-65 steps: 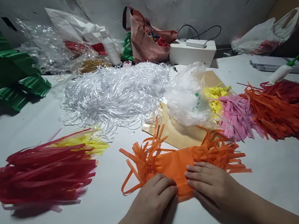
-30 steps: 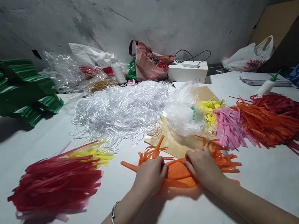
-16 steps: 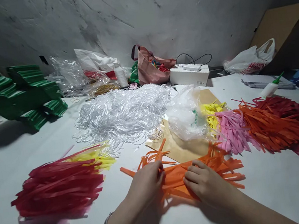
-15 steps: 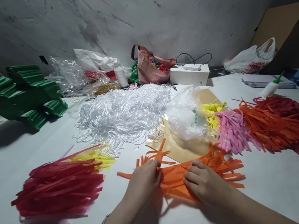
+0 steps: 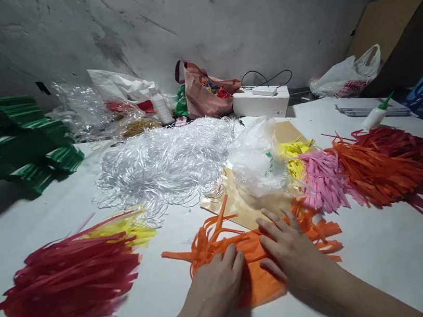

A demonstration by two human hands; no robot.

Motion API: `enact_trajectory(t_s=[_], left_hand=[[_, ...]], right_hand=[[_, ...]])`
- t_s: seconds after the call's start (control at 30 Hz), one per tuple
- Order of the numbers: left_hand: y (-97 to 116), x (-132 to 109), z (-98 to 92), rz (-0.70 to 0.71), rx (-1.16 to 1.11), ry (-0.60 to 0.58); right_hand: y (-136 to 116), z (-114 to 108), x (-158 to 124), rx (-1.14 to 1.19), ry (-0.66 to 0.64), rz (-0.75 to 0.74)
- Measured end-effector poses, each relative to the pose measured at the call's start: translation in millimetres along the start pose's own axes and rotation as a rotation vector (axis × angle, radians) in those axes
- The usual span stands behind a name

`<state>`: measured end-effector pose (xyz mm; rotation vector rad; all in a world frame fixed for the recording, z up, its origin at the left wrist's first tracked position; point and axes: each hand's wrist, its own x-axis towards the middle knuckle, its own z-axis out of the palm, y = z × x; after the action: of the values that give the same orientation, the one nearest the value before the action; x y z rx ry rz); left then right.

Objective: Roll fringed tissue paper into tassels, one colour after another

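Well, your left hand (image 5: 218, 279) and right hand (image 5: 290, 248) rest palm-down, fingers unclenched, on orange paper (image 5: 259, 280), long axis crosswise, fringes (image 5: 200, 249) outward.

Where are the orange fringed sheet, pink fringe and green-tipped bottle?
Orange fringed sheet (image 5: 256, 272), head view: on its uncut middle.
Pink fringe (image 5: 322, 179), head view: middle of its strips.
Green-tipped bottle (image 5: 374, 118), head view: on its white body.

a thin, bright orange sheet (image 5: 257, 282), creased across its plain middle, fringed with loose curling strips at both ends, lies crosswise on the white tabletop (image 5: 153, 279).
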<state>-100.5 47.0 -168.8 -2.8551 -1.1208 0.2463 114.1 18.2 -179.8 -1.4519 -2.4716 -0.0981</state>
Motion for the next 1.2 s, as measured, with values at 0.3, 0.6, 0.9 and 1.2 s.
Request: enact_trajectory(t_s=[0.3, 0.6, 0.9, 1.2], left_hand=[[-4, -3, 5.8, -0.049, 0.014, -0.039], [-5, 2, 2.0, -0.078, -0.018, -0.054], [-5, 1, 7.7, -0.068, 0.017, 0.028], [-1, 1, 9.6, -0.082, 0.022, 0.005]], right_hand=[[27, -19, -10, -0.032, -0.181, 0.268], [36, -38, -20, -0.016, -0.061, 0.303], [21, -28, -6, -0.048, -0.162, 0.250], [53, -54, -35, -0.458, -0.104, 0.602]])
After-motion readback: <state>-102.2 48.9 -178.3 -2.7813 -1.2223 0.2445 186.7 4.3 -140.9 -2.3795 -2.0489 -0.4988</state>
